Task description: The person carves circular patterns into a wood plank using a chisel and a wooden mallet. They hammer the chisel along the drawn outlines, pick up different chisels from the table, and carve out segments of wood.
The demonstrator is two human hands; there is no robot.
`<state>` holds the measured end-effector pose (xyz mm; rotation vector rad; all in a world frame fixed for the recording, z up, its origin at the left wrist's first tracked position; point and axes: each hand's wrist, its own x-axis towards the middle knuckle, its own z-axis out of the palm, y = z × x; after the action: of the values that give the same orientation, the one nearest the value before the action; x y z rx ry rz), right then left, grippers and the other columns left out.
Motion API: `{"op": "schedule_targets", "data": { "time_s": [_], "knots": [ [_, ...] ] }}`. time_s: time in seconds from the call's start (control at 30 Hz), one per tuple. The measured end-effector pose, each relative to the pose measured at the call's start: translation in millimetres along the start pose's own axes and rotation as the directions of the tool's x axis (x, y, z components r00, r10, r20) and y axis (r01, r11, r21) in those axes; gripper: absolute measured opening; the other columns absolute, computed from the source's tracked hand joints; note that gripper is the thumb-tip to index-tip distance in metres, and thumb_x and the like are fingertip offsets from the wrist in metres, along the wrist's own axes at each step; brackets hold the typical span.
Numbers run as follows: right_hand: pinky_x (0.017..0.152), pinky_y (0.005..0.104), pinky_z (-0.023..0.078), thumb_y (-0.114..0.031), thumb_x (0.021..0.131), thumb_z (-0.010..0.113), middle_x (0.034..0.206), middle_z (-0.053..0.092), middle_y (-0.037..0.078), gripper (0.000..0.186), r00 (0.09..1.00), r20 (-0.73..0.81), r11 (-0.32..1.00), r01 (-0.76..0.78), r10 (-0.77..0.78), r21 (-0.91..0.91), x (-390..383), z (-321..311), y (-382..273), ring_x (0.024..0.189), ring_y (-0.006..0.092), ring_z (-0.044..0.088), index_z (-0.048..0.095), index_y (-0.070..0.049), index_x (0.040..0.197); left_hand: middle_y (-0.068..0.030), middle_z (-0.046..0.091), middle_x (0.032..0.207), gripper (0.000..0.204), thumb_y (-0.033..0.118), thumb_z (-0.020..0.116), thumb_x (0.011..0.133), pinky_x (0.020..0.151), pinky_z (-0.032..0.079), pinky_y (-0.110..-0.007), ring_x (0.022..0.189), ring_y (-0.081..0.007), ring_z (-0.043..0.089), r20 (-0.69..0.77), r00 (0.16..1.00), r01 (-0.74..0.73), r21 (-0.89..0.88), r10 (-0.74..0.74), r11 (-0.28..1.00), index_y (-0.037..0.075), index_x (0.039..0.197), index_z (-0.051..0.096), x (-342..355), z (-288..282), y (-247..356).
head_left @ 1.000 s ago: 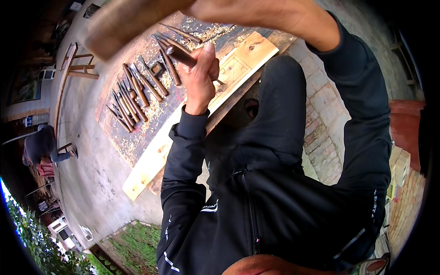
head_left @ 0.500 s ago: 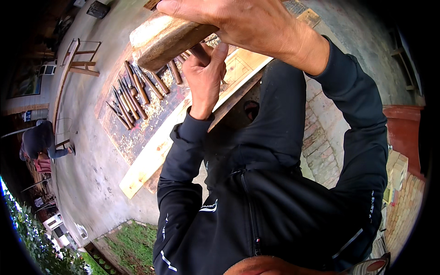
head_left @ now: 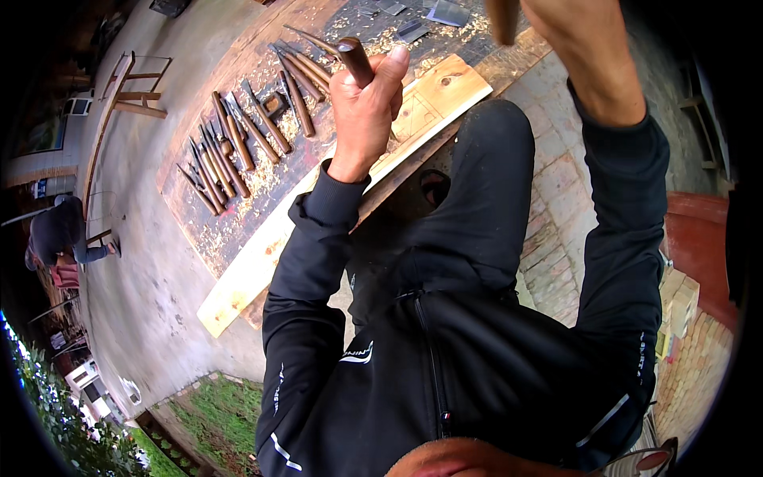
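your left hand [head_left: 364, 111] is shut tight around a chisel [head_left: 355, 60]. its dark round wooden handle sticks up out of your fist, over the pale wooden plank [head_left: 262, 254]. the blade end is hidden behind your hand.

your right hand [head_left: 584, 32] is up high at the top edge. it is closed around a wooden mallet handle [head_left: 502, 17]. only a short brown bit of it shows, well above the chisel.

the plank lies across a dark board [head_left: 208, 230] covered in wood shavings. a row of other carving tools [head_left: 238, 143] lies on that board, side by side, just left of your left hand.

there is no box or bowl near your hands. a few flat grey metal pieces [head_left: 433, 16] lie at the top of the board. far to the left a small blue sign [head_left: 40, 189] sits on a wall, too small to read. some yellow and white packs [head_left: 675, 306] sit at the right, by the brick floor [head_left: 556, 207].
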<state>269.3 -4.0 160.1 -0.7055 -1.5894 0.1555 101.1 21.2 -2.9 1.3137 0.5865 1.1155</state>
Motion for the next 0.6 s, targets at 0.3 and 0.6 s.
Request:
{"op": "schedule_targets", "data": {
  "time_s": [0.3, 0.6],
  "knots": [
    [0.079, 0.0415, 0.056, -0.003, 0.073, 0.07, 0.106, 0.075, 0.016, 0.048, 0.919, 0.319, 0.746, 0.378, -0.231, -0.548, -13.5, -3.8, 20.7, 0.092, 0.0326, 0.072, 0.07, -0.003, 0.121, 0.0045, 0.037, 0.053, 0.047, 0.023, 0.065, 0.103, 0.043, 0.019, -0.027, 0.044, -0.0058, 0.03, 0.093, 0.994, 0.069, -0.043, -0.065, 0.997, 0.011, 0.062, 0.047, 4.5, -3.5, 3.7],
    [0.081, 0.0343, 0.056, -0.004, 0.077, 0.073, 0.101, 0.073, 0.013, 0.041, 0.996, -0.087, 0.963, -0.026, 0.003, -0.267, -31.3, -25.9, -18.3, 0.089, 0.026, 0.071, 0.069, 0.001, 0.117, 0.009, 0.032, 0.059, 0.051, 0.022, 0.074, 0.097, 0.053, 0.026, -0.029, 0.059, -0.0046, 0.029, 0.162, 0.983, 0.066, 0.134, -0.087, 0.989, 0.007, 0.06, 0.043, -3.7, 19.2, 13.9]
  ]
}}
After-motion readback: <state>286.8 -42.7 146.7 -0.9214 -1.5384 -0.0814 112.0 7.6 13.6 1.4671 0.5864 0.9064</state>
